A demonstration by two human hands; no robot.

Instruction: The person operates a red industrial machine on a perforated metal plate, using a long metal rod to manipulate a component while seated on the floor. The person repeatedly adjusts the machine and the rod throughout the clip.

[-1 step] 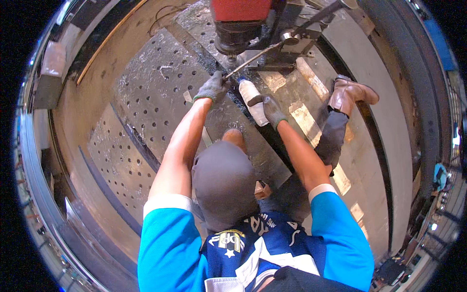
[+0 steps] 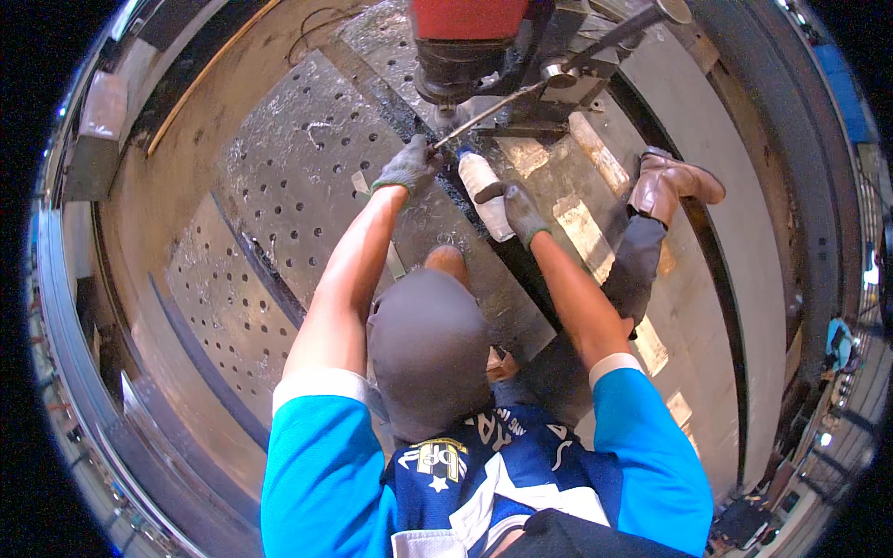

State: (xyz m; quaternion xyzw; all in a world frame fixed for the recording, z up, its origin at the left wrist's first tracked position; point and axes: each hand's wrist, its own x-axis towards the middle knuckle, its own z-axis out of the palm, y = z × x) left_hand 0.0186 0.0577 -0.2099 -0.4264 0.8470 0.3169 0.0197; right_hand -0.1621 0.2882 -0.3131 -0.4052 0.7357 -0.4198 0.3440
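My left hand (image 2: 409, 167), in a grey glove, is closed round the end of a thin metal lever (image 2: 491, 112). The lever slants up to a round hub (image 2: 559, 74) beside a red and black drilling machine (image 2: 468, 51). In my gloved right hand (image 2: 523, 210) is a whitish plastic bottle (image 2: 480, 175), tilted with its blue top toward the machine's lower end. My right thumb lies across the bottle, while my other fingers are mostly hidden. Beneath the machine is a dark metal plate (image 2: 279, 158) with many holes and bright metal shavings.
A brown boot (image 2: 672, 179) and bent dark-trousered leg are at the right. Wide steel beams (image 2: 693, 121) with dark gaps run along that side. Pale sunlit patches (image 2: 583, 234) lie on the steel. A grey block (image 2: 96, 167) stands at the far left.
The machine and lever sit very slightly farther right in the picture. Both hands keep their grips, and the bottle has hardly moved.
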